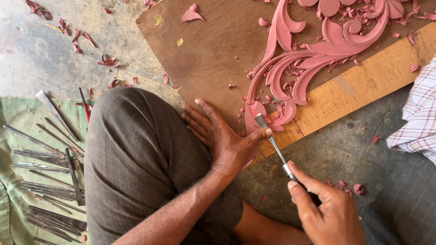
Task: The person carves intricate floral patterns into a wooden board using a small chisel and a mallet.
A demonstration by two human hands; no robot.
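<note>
The chisel point(272, 143) is gripped by the handle in the right hand point(327, 213), its blade steadied under the open left hand's point(222, 136) thumb at the pink carving point(290, 72).

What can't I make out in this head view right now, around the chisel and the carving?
- Steel chisel: its handle is hidden inside the right hand.
- Chisel's cutting edge: too small to tell its profile where it meets the pink carved scrollwork.
- Scrollwork: its upper part is cut off by the top edge.
- Brown board: its near corner is covered by the left hand.
- Steel carving tools on the green cloth: tips too small to tell.
</note>
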